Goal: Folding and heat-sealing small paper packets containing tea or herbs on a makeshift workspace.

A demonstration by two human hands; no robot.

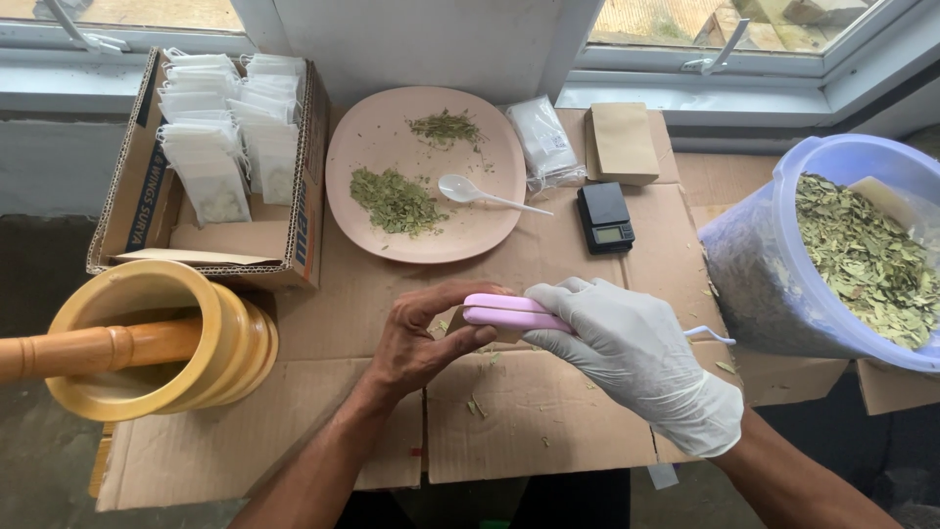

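Pink sealer [509, 312] lies with its long axis left-right, just in front of the pink plate [427, 186]. Gloved right hand [632, 353] is wrapped around its right end, fingers curled shut on it; bare left hand [426, 338] pinches the left tip, thumb under, fingers over. Both hands touch it. Scale [604, 217] sits right of the plate, leaf tub [832, 255] further right, mortar [157, 338] well left. Open cardboard on the desk [529, 421] toward the near edge.
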